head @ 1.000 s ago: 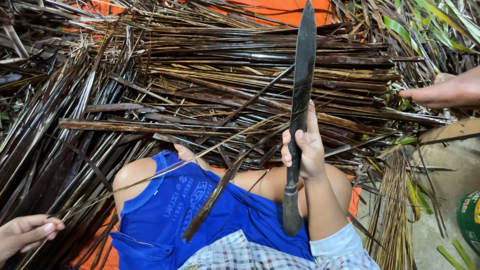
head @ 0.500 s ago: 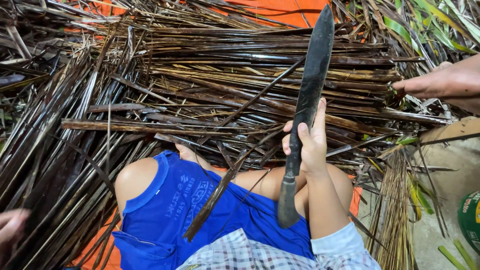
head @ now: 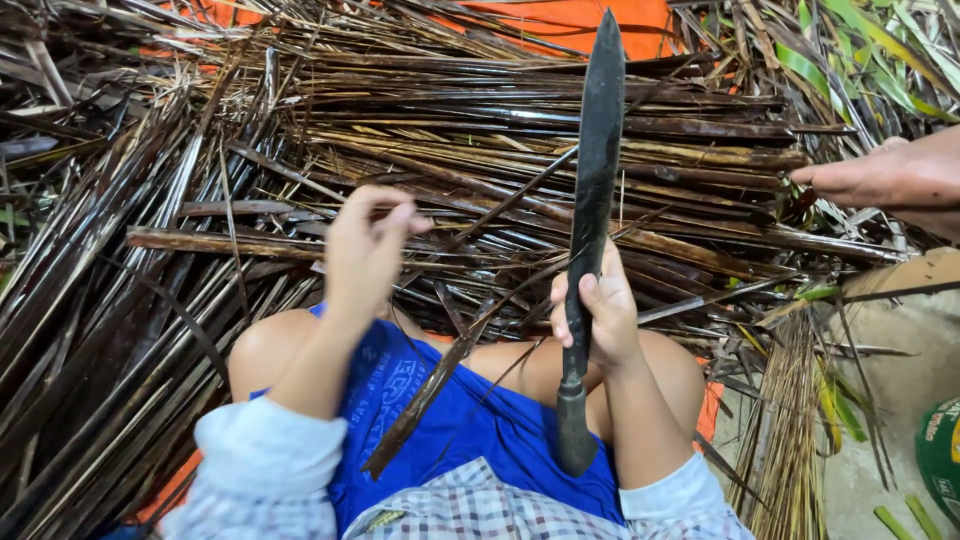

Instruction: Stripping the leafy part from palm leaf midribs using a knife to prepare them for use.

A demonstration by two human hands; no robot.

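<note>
I sit with my bare knees and blue shorts (head: 470, 430) at the bottom of the head view. My right hand (head: 595, 310) grips the handle of a long dark knife (head: 597, 150), held upright with the blade pointing away from me. My left hand (head: 365, 250) is raised over my left knee, slightly blurred, with fingertips pinched together. Whether a thin strand is between them cannot be seen. A brown dried leaf strip (head: 420, 405) lies slanted across my lap, between both hands. A big heap of dried palm leaves and ribs (head: 400, 130) lies in front of me.
Another person's hand (head: 880, 180) reaches into the heap from the right edge. An orange sheet (head: 580, 20) shows beneath the pile. Fresh green leaves (head: 860, 60) lie at top right. A bundle of thin pale ribs (head: 790, 420) and a green container (head: 940, 460) sit at right.
My left hand has come up from the lower left edge to above my left knee. The knife has tilted slightly and stayed in my right hand.
</note>
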